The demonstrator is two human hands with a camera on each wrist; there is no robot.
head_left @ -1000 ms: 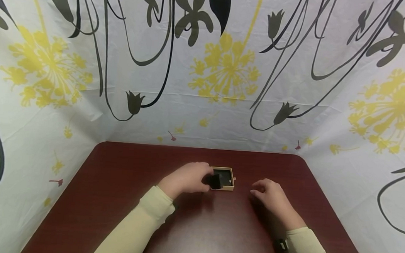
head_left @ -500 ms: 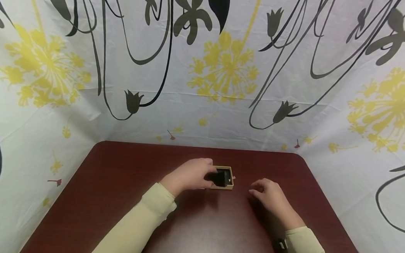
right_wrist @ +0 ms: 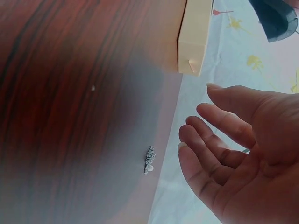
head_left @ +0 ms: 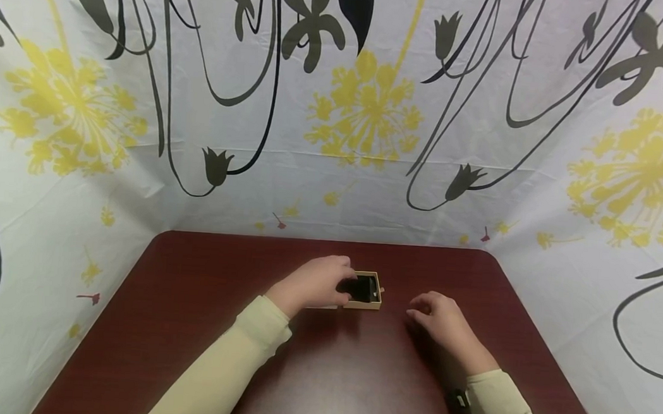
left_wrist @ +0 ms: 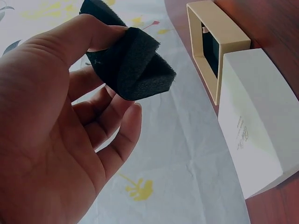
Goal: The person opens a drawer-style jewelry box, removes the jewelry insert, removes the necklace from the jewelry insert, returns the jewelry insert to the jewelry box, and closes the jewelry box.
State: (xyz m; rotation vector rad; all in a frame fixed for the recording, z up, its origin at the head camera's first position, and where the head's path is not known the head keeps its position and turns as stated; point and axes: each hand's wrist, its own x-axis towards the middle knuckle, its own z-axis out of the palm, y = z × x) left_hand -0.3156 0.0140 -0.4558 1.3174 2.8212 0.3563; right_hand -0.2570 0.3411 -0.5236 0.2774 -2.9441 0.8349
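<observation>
Our left grip pinches a folded piece of black foam between thumb and fingers, up off the surface; our right grip, fingers loosely bent and apart, holds nothing. Near it lies a small silvery ornament, plain only in the right wrist view. Farther on sits the tan box, open, a pull tab on its end; opening looks done, we judge, while the foam has yet to be set down. Our left wrist view adds lettering on the white box part beside it, mostly hidden behind the hand from the head; whether the two touch, we cannot tell.
</observation>
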